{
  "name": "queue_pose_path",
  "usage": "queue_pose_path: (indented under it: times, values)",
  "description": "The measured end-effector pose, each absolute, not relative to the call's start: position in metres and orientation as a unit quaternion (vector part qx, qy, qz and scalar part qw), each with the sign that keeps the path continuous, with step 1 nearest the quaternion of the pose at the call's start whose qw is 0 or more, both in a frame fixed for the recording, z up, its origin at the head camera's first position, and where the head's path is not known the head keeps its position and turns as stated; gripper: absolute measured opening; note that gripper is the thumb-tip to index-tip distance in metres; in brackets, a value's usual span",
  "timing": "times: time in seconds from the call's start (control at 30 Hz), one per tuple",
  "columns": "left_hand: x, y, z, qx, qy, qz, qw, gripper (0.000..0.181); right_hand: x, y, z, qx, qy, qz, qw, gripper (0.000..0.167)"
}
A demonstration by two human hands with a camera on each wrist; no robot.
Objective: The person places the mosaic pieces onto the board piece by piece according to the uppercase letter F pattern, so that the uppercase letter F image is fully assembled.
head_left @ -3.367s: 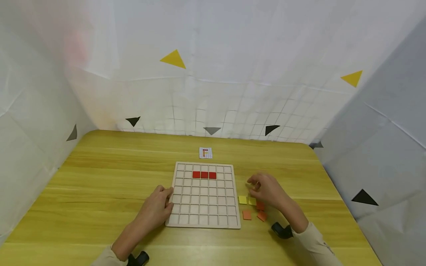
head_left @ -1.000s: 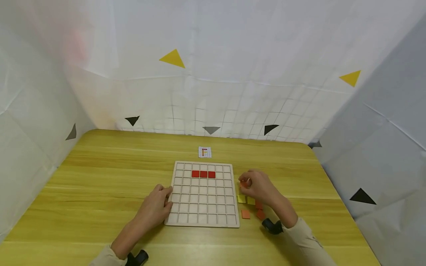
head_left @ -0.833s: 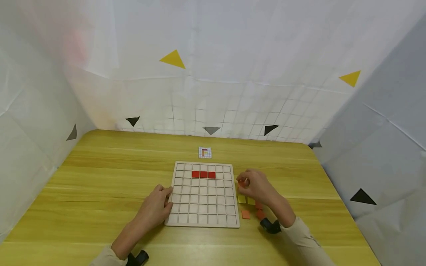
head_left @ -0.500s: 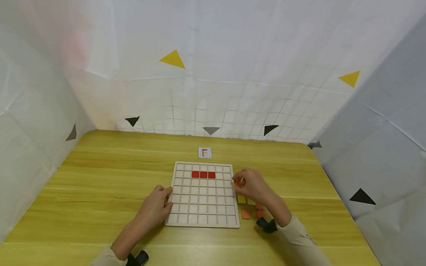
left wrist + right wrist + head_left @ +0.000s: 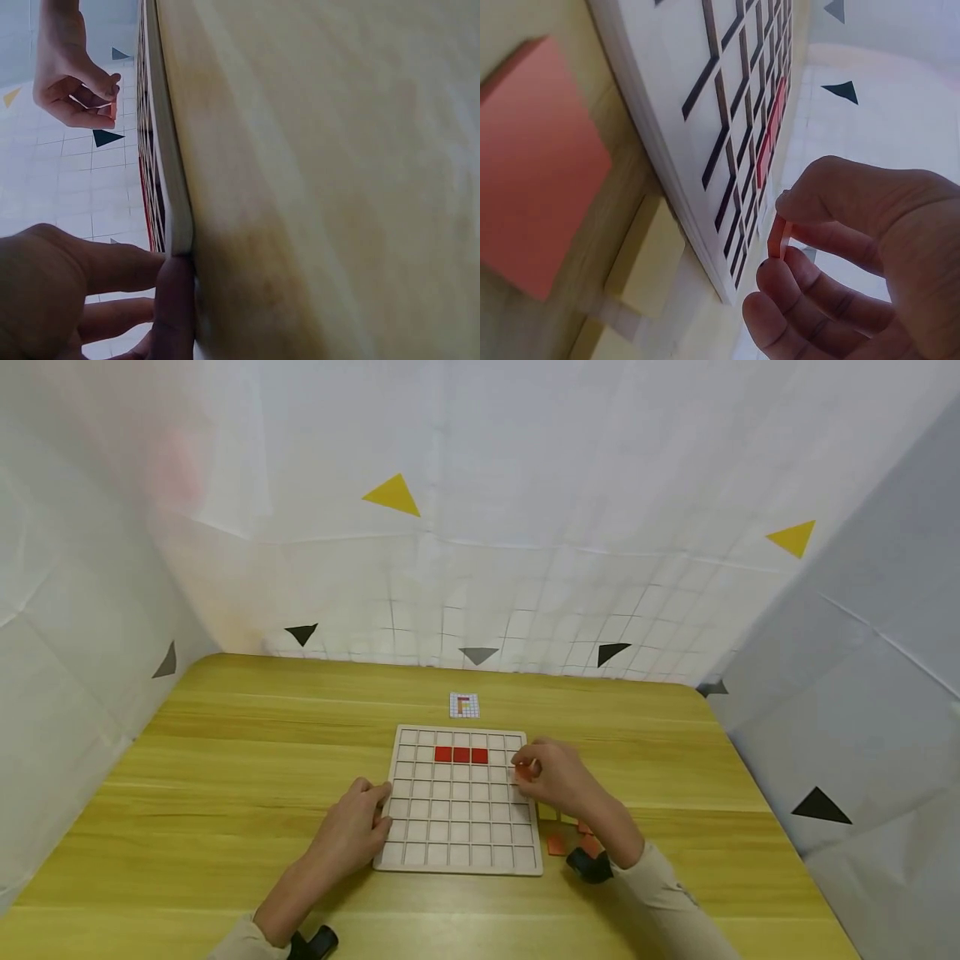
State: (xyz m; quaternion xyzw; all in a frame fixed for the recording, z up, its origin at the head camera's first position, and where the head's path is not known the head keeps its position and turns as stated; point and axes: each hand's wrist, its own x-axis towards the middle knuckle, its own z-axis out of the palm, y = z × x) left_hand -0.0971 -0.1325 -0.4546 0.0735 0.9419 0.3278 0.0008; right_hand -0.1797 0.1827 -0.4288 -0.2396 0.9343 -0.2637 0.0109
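Between right thumb and fingertips my right hand (image 5: 558, 774) pinches an orange square tile (image 5: 778, 238), raised over the right edge of a pale wooden grid board (image 5: 459, 827). Tilted on edge, that tile shows beside the thumb in the right wrist view. My left hand (image 5: 351, 822) rests its fingertips and thumb against the board's left edge. In the board's second row from the far side sit three red tiles (image 5: 461, 755), side by side. Loose orange tiles (image 5: 556, 845) and yellow tiles (image 5: 646, 255) lie right of the board, partly hidden under my right hand.
A small card (image 5: 464, 706) with a printed grid and coloured pattern lies beyond the board. White sheeting (image 5: 525, 577) closes off the back and both sides of the wooden table (image 5: 225, 760). Black wrist-camera mounts (image 5: 590, 865) stick out below the hands.
Since the oldest frame, my right hand has picked up an orange tile and carried it left, from beside the board to over its right edge. My left hand stays put.
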Motion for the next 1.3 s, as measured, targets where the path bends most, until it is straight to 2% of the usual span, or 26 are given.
queue_pose_path:
  times: [0.4,1.3]
  values:
    - [-0.097,-0.132,-0.454,0.071,0.943,0.326,0.005,0.047,-0.181,0.17,-0.432,-0.258,0.929,-0.265,0.012,0.011]
    - [-0.097,-0.132,-0.452,0.067,0.942,0.33,0.008,0.047,-0.182,0.138,-0.431,-0.311,0.914,-0.259,0.003,0.017]
